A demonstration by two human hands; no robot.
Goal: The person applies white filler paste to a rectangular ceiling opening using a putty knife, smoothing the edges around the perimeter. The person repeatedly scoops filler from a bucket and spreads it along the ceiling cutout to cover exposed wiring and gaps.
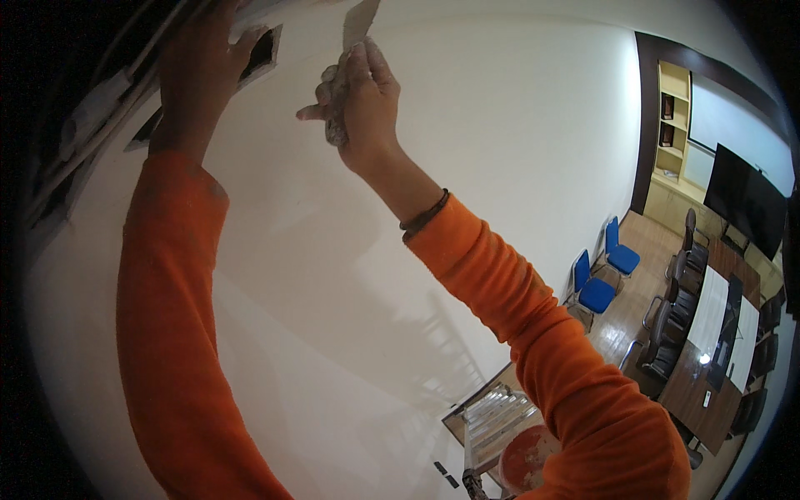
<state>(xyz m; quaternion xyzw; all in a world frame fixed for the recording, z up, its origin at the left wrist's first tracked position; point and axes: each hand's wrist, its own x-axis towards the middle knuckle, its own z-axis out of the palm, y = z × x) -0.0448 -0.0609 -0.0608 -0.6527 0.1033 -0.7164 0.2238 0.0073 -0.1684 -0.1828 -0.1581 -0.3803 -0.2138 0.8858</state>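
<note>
High at the upper left, my left hand reaches up by a dark rectangular opening. Its thumb is stretched out toward that opening; the other fingers are mostly lost at the top edge in shadow. My right hand is closed around the handle of a putty knife, with the blade pointing up and partly cut off by the frame. Whitish residue coats the fingers and handle. Behind both hands stands a pale wall.
Pipes or cables run along the upper left. Below me are a ladder and a red bucket. Further right stand blue chairs, a long meeting table with dark chairs, a large screen and shelves.
</note>
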